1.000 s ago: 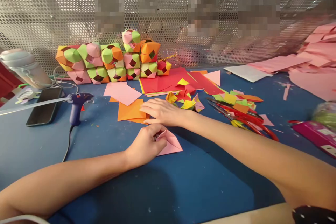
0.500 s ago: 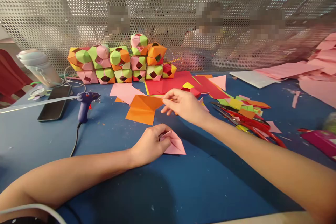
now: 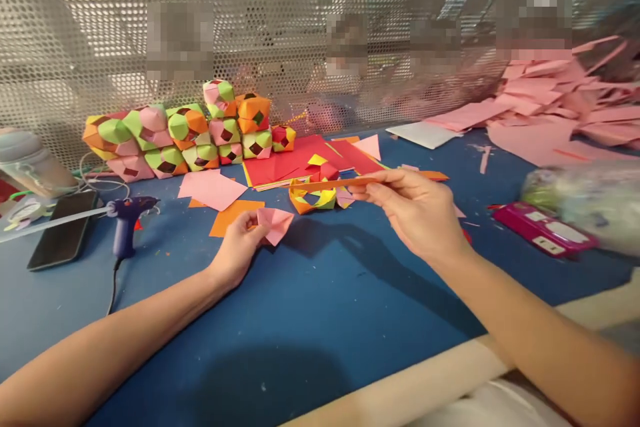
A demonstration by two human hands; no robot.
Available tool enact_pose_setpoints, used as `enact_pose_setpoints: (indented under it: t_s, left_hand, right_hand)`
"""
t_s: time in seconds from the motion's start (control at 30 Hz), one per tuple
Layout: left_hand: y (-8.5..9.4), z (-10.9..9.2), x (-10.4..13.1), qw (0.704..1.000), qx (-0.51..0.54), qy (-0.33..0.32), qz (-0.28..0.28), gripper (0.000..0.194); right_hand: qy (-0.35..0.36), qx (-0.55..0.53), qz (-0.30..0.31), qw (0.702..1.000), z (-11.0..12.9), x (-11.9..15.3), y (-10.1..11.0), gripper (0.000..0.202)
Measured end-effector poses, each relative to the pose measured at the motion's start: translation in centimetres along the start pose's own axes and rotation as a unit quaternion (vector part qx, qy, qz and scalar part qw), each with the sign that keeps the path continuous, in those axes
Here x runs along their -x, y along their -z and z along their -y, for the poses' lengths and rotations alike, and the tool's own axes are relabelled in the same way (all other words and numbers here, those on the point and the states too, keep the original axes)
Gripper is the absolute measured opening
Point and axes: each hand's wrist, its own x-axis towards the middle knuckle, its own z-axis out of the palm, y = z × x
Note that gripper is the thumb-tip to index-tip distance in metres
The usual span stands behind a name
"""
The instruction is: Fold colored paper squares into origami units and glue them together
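Note:
Near the middle of the blue table, my left hand (image 3: 237, 247) pinches a creased pink paper (image 3: 276, 223). My right hand (image 3: 417, 207), farther right, holds an orange paper (image 3: 333, 183) by its right end; it is seen nearly edge-on above the table. Behind that paper lies a yellow and orange folded paper piece (image 3: 320, 199). Another orange sheet (image 3: 227, 219) rests on the table just behind my left hand, beside a flat pink sheet (image 3: 215, 190).
Stacked folded-paper blocks (image 3: 165, 160) stand at the mesh screen. A purple glue gun (image 3: 125, 233), phone (image 3: 63, 230) and bottle (image 3: 33, 163) are left. Red sheets (image 3: 280, 163) lie behind. At right are a magenta case (image 3: 545, 230) and a pink paper heap (image 3: 545, 97).
The view has turned rightward. My right hand has lifted the orange paper off toward the right, uncovering the yellow and orange piece. My left hand has raised the pink paper.

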Motion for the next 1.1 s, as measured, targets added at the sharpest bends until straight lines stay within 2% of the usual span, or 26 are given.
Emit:
enact_pose_setpoints:
  t_s: [0.13, 0.23, 0.33, 0.4, 0.47, 0.6, 0.73, 0.87, 0.93, 1.03, 1.1]
  left_hand:
    - [0.3, 0.2, -0.7, 0.999, 0.030, -0.008, 0.019, 0.044]
    - [0.8, -0.2, -0.3, 0.999, -0.037, -0.034, 0.004, 0.056]
    - [1.2, -1.1, 0.6, 0.983, -0.147, -0.109, -0.032, 0.044]
    - [1.1, -1.7, 1.3, 0.978, -0.163, -0.126, -0.043, 0.034]
    - [0.8, -2.2, 2.0, 0.986, -0.131, -0.099, -0.010, 0.032]
    - [-0.3, -2.1, 2.9, 0.991, -0.069, -0.051, 0.100, 0.032]
    - [-0.9, -1.4, 3.0, 0.982, -0.122, -0.075, 0.121, 0.037]
    - [-0.7, -1.1, 2.9, 0.963, -0.216, -0.100, 0.126, 0.027]
    - [-0.6, -1.0, 2.9, 0.955, -0.251, -0.112, 0.108, 0.022]
    - [-0.4, -0.8, 2.8, 0.948, -0.282, -0.118, 0.082, 0.019]
    - [-0.4, -0.8, 2.8, 0.940, -0.308, -0.125, 0.071, 0.018]
  right_hand:
    - [0.003, -0.003, 0.035, 0.999, -0.7, 0.5, 0.4, 0.009]
    - [0.061, 0.060, 0.072, 0.994, -0.4, 1.3, 0.7, 0.005]
    - [0.117, 0.144, 0.120, 0.975, 0.2, 2.0, 0.8, 0.015]
    - [0.138, 0.169, 0.154, 0.964, 0.5, 2.2, 0.7, 0.019]
    - [0.157, 0.163, 0.195, 0.954, 0.7, 2.2, 0.6, 0.021]
    - [0.195, 0.147, 0.271, 0.931, 0.8, 2.5, -0.2, 0.016]
    - [0.203, 0.152, 0.309, 0.916, 0.8, 2.9, -1.2, 0.010]
    - [0.213, 0.166, 0.307, 0.913, 0.2, 3.1, -1.7, 0.003]
    - [0.195, 0.200, 0.285, 0.917, -0.4, 3.2, -1.7, 0.022]
    - [0.104, 0.252, 0.251, 0.929, -1.3, 3.3, -1.7, 0.051]
    - [0.054, 0.267, 0.232, 0.934, -1.7, 3.5, -1.6, 0.055]
